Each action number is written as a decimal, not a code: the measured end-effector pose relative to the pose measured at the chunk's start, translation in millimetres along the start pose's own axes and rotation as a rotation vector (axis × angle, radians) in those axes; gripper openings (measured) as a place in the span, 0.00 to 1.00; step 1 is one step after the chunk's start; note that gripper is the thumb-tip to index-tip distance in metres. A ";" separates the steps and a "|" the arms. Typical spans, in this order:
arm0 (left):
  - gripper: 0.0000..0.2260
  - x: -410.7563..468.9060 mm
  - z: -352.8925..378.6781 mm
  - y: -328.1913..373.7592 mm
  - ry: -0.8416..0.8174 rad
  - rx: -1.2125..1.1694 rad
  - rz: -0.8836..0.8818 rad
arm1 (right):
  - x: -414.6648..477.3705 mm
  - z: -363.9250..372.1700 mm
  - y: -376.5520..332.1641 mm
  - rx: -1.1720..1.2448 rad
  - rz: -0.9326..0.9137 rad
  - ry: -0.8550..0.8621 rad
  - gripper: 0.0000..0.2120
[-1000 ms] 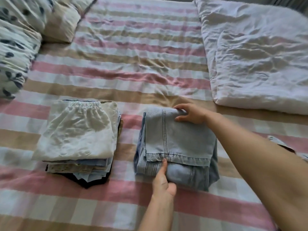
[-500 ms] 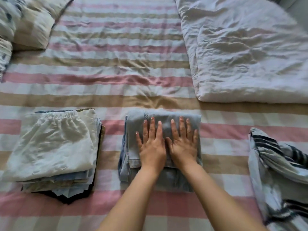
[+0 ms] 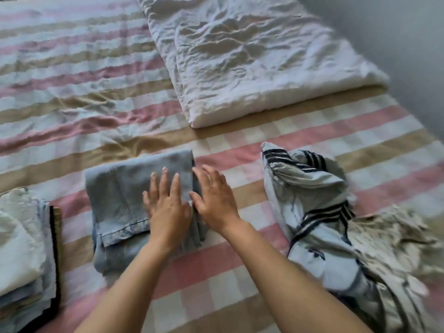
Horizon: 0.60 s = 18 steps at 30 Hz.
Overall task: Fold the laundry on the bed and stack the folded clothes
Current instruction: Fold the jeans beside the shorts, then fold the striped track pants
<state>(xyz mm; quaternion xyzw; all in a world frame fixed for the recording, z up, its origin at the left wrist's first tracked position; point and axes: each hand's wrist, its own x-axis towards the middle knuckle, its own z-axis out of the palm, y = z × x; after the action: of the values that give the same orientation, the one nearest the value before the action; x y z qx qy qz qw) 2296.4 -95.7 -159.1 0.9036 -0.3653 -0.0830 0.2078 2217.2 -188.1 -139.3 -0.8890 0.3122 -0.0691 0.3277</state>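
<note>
Folded light-blue jeans [image 3: 120, 200] lie in the middle of the striped bed. My left hand [image 3: 167, 205] lies flat on their right half, fingers straight. My right hand [image 3: 215, 198] is at the jeans' right edge, fingers straight and spread, partly over the bedsheet. A stack of folded clothes [image 3: 24, 248] with a white piece on top sits at the left edge of the view. To the right lies a crumpled pale-blue garment with dark stripes [image 3: 310, 203], and beside it a crumpled beige cloth [image 3: 394, 239].
A folded white duvet [image 3: 252, 61] lies at the far right of the bed. The pink, beige and white striped bedsheet [image 3: 72, 92] stretches to the left and behind. The bed's right edge [image 3: 413, 111] meets grey floor.
The view has swung to the right, bringing the unfolded clothes fully in. My right hand has slid off the jeans' top to their right edge; my left hand stays flat on them.
</note>
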 end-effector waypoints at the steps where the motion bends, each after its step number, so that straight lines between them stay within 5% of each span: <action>1: 0.26 -11.0 4.2 24.0 -0.033 -0.024 0.091 | -17.7 -19.1 14.4 -0.006 0.010 0.045 0.22; 4: 0.21 -35.6 25.6 97.3 -0.237 -0.193 0.241 | -69.2 -70.4 67.4 -0.014 0.109 0.107 0.13; 9: 0.16 -58.7 76.2 189.8 -0.486 -0.431 0.209 | -128.0 -127.1 164.6 -0.017 0.408 0.275 0.13; 14: 0.19 -63.5 118.9 236.9 -0.421 -0.438 0.109 | -125.9 -148.0 237.9 -0.002 0.667 0.346 0.26; 18: 0.30 -41.0 137.8 248.6 -0.223 -0.413 -0.240 | -94.6 -140.7 265.2 -0.003 0.708 0.233 0.33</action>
<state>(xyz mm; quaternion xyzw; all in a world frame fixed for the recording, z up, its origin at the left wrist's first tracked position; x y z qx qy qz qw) 2069.8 -271.4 -174.6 0.8640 -0.2516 -0.2788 0.3353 1960.7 -363.8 -188.4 -0.7126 0.6356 -0.0516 0.2924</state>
